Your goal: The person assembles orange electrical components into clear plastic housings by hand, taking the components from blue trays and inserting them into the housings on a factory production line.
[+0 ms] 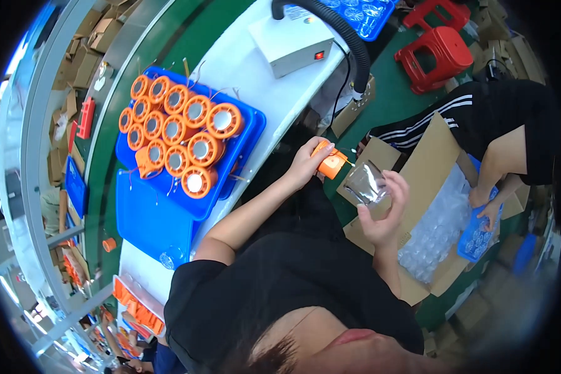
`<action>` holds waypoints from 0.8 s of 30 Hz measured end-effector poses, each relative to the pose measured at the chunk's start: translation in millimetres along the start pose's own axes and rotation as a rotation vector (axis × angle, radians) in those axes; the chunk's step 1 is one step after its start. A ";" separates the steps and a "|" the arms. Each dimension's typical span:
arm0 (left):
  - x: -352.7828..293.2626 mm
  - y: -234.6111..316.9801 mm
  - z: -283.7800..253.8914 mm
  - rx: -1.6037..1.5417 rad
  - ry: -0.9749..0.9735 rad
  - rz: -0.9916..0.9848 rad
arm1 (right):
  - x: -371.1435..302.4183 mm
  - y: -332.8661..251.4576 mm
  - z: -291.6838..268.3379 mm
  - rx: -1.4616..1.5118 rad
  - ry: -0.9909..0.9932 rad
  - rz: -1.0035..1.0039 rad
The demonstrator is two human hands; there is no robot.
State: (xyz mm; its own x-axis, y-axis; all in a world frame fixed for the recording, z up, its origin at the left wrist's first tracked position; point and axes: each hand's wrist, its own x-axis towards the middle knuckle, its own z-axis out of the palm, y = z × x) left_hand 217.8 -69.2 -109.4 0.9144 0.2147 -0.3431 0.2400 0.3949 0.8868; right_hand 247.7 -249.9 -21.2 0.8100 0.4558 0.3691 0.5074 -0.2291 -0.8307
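Observation:
In my left hand [304,163] is a small orange plastic housing [332,164], with the fingers closed around it and a short pale wire or tip sticking out towards the right. My right hand [386,215] grips a clear plastic cup [363,185] between thumb and fingers. The cup is tilted and its rim is close to the orange housing; whether they touch I cannot tell. On the left, a blue tray [253,134] bears several round orange housings [199,149] with silver discs and thin loose wires.
A blue tray [153,215] lies at the white table's [230,59] near end. Behind stands a white box [293,47] with a red switch and a black hose [349,31]. At right, a co-worker's hands [489,209] hold a blue tray over a carton [439,140] of clear plastic pieces. Red stools [439,56] stand beyond.

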 end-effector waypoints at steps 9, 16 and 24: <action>-101.0 33.1 -41.8 0.621 0.164 0.484 | -34.1 -77.8 41.8 -0.211 -0.123 -0.045; -153.3 56.0 -60.6 0.553 0.159 0.632 | -57.7 -90.3 70.5 0.422 -0.140 0.504; -172.5 55.4 -74.2 0.542 0.072 0.893 | -60.6 -96.6 84.4 0.650 -0.330 0.713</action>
State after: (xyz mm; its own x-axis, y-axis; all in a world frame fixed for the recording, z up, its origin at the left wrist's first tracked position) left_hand 49.2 -18.1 -24.0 0.8141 0.2904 0.5028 -0.3827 -0.3828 0.8408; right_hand 124.7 -182.8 1.5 0.6897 0.6328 -0.3521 -0.3993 -0.0734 -0.9139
